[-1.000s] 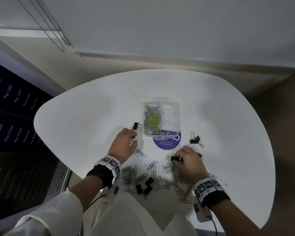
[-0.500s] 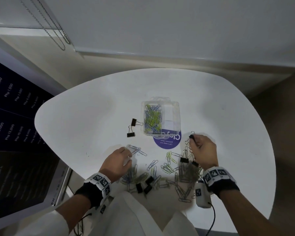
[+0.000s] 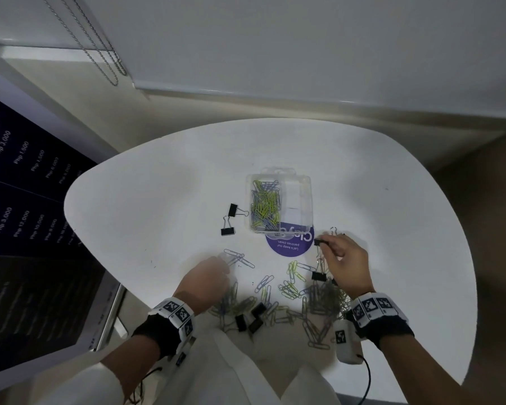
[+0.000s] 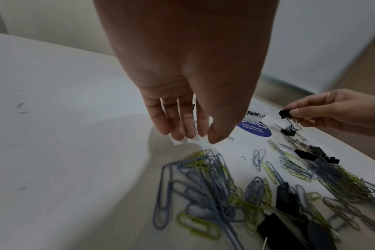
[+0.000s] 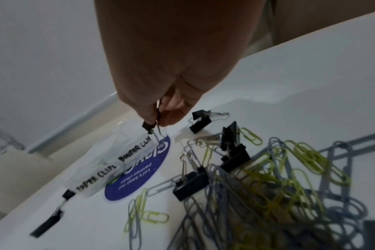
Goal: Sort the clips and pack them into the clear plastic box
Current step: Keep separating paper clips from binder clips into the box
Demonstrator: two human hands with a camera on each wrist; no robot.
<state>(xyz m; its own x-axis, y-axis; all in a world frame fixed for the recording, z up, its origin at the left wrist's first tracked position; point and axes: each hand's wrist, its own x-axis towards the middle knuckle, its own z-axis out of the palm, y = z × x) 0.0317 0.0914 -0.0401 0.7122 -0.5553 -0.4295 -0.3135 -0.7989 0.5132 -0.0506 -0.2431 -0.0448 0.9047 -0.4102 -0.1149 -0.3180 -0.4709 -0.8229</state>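
Observation:
The clear plastic box (image 3: 304, 200) stands mid-table with blue and green paper clips in its left compartment; its labels (image 5: 109, 162) read "PAPER CLIPS" and "BINDER CLI". My right hand (image 3: 326, 243) pinches a black binder clip (image 3: 319, 242) by its wire handles, just right of the box's near corner; the right wrist view shows that binder clip (image 5: 148, 126) below the right hand (image 5: 156, 120). My left hand (image 3: 225, 268) hovers with relaxed fingers (image 4: 182, 133) and holds nothing, above the loose pile of paper clips (image 3: 289, 299).
Two black binder clips (image 3: 231, 220) lie left of the box. More binder clips (image 3: 253, 317) sit in the pile at the near table edge, others (image 5: 200, 121) beside my right hand. A purple round sticker (image 3: 289, 244) lies under the box's near end.
My left hand drew back from the binder clips left of the box to the near pile. My right hand moved from the pile to the sticker's right side and now pinches a binder clip.

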